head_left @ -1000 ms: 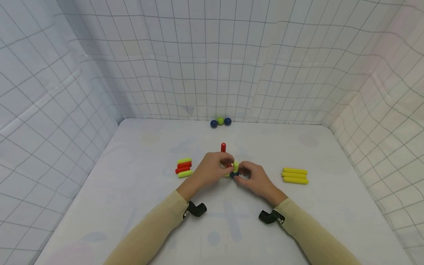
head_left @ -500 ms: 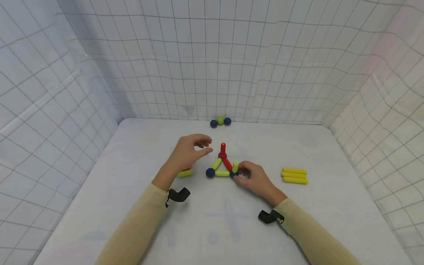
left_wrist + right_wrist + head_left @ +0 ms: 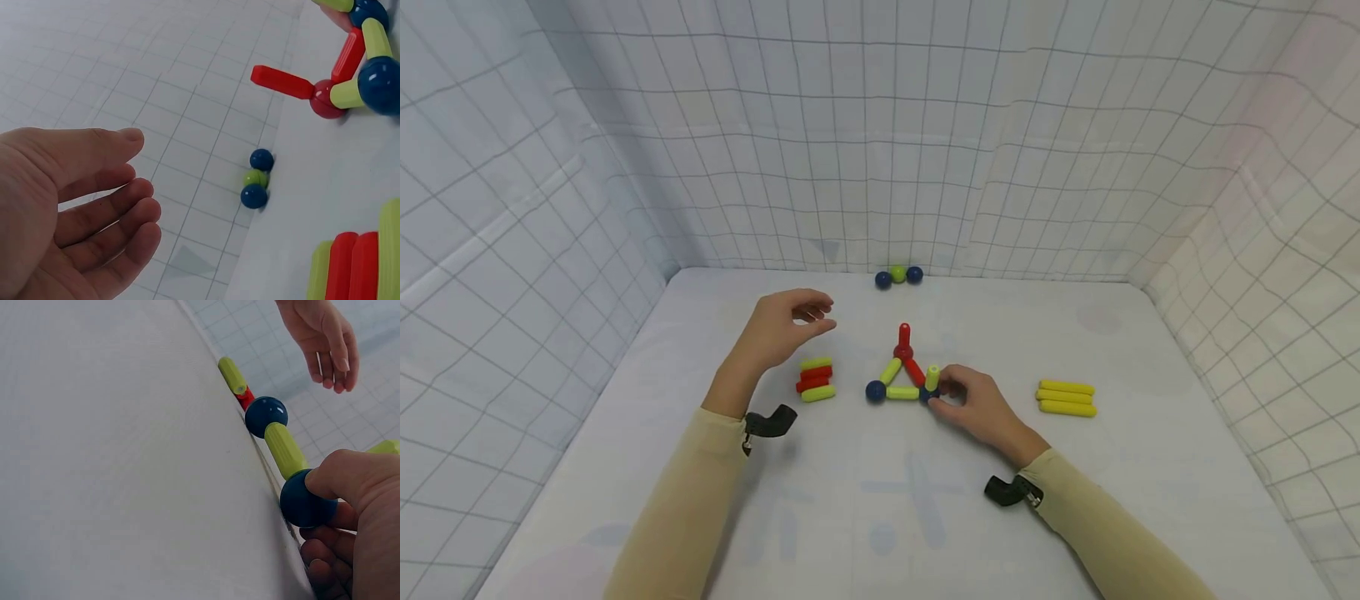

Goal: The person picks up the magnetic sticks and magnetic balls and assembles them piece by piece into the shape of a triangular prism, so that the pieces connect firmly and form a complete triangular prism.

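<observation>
On the table lies a triangle of rods and balls: a red ball (image 3: 903,352) at the far corner, a blue ball (image 3: 876,391) at the left and another blue ball (image 3: 303,503) at the right. Two yellow-green rods and one red rod join them. An upright red rod (image 3: 905,334) stands on the red ball, and an upright yellow-green rod (image 3: 932,377) on the right blue ball. My right hand (image 3: 976,403) pinches that right blue ball between thumb and fingers. Raised above the table at the left, my left hand (image 3: 788,327) holds nothing, its fingers loosely bent.
Below the left hand lie several short red and yellow-green rods (image 3: 816,379) side by side. Three yellow rods (image 3: 1067,398) lie at the right. Two blue balls and a green ball (image 3: 898,273) sit at the table's back edge, before a gridded cloth wall (image 3: 925,167).
My left hand has left the triangle and moved left and up, uncovering the left blue ball and the rods. My right hand has stayed at the right blue ball.
</observation>
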Action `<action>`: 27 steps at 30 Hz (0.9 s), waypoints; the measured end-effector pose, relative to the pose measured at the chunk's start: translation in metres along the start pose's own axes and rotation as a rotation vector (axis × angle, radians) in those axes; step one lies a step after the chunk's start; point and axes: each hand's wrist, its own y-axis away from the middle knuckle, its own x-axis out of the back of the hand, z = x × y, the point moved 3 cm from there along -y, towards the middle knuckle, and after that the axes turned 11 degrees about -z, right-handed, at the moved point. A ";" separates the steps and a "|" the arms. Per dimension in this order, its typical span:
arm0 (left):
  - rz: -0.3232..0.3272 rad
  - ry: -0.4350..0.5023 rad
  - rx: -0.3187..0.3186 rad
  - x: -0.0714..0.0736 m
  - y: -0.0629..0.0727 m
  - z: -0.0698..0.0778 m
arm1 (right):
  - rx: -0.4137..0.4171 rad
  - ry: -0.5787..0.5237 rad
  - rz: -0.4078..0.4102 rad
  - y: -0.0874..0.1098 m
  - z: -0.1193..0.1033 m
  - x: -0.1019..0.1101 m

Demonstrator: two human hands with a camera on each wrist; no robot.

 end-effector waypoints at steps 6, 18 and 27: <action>-0.053 -0.013 0.058 0.006 0.001 -0.017 | -0.004 0.006 -0.002 0.000 -0.001 0.001; -0.241 -0.048 0.181 -0.007 -0.004 -0.046 | -0.002 0.016 0.006 0.001 -0.001 0.000; -0.336 -0.071 0.217 -0.018 -0.006 -0.058 | 0.000 0.012 0.000 0.000 -0.001 0.000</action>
